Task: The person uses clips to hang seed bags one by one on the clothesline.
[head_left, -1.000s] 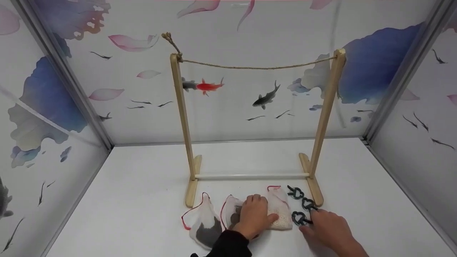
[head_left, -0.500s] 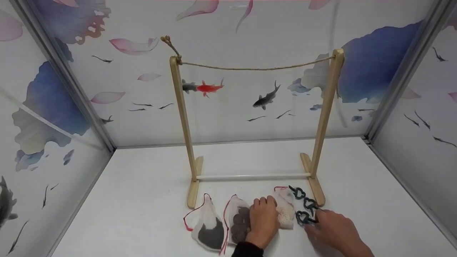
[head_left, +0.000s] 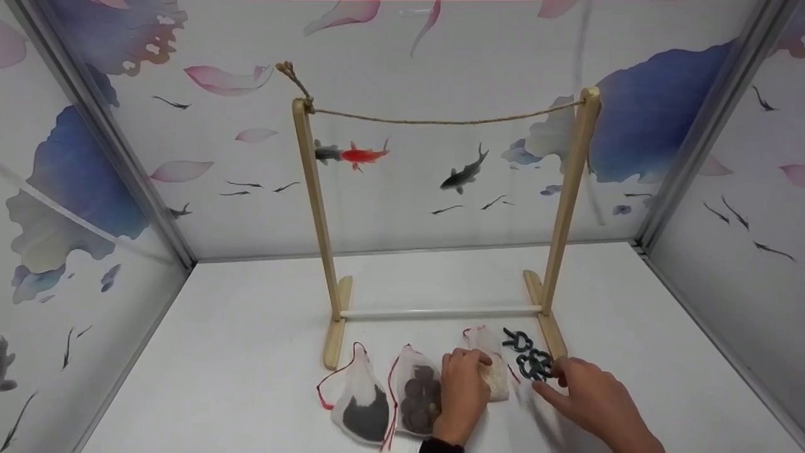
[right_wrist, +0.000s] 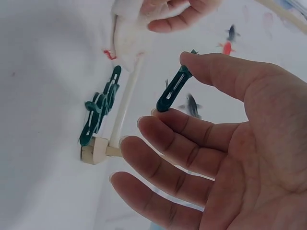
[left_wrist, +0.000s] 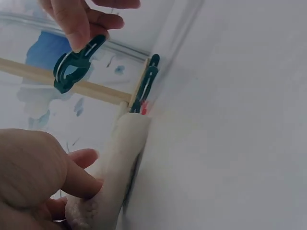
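Observation:
My left hand [head_left: 464, 390] grips a small white mesh drawstring bag [head_left: 497, 380] of pale grains by its side; in the left wrist view the thumb presses into the bag [left_wrist: 127, 143]. My right hand [head_left: 594, 393] pinches a dark green plastic spring clip [right_wrist: 173, 90] between thumb and index finger, above the table, its other fingers spread loosely. In the left wrist view this held clip [left_wrist: 72, 69] hangs from the right fingertips. More green clips [right_wrist: 100, 105] lie on the table beside the bag, close to the frame's right foot; the held one overlaps them in the head view.
Left of the hands lie a mesh bag with dark round lumps [head_left: 418, 399] and another with black fill [head_left: 366, 415], both with red cords. Behind stands a wooden frame [head_left: 569, 214] with a twine line [head_left: 440, 121] strung across its top. Printed panels [head_left: 402, 201] enclose the table.
My left hand has shifted from between the bags to the pale-grain bag at the right. My right hand has lifted one clip off the table, bringing it toward the other clips.

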A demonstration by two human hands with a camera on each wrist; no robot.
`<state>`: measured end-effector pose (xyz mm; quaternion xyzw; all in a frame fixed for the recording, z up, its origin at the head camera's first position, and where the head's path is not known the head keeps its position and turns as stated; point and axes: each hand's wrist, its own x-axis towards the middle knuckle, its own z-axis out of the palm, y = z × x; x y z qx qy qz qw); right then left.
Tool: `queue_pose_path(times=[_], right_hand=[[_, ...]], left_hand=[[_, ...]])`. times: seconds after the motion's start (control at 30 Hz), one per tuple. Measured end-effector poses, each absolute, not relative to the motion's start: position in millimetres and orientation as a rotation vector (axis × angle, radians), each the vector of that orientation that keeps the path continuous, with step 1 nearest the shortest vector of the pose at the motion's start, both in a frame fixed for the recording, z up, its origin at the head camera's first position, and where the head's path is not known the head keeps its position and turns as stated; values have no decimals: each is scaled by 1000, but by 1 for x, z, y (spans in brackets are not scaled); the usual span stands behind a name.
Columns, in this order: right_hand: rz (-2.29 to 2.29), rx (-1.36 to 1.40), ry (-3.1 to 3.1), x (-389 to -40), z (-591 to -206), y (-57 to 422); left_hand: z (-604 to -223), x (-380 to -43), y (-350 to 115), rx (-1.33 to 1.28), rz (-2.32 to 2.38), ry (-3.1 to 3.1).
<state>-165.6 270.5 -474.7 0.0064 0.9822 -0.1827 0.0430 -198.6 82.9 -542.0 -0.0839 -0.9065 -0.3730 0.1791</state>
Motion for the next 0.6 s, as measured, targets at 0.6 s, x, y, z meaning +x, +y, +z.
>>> queue_pose_path(times=[0.6], right_hand=[[-662, -207, 3104, -175, -430, 261]], left_hand=[[-478, -190, 61, -645, -1493, -2391]])
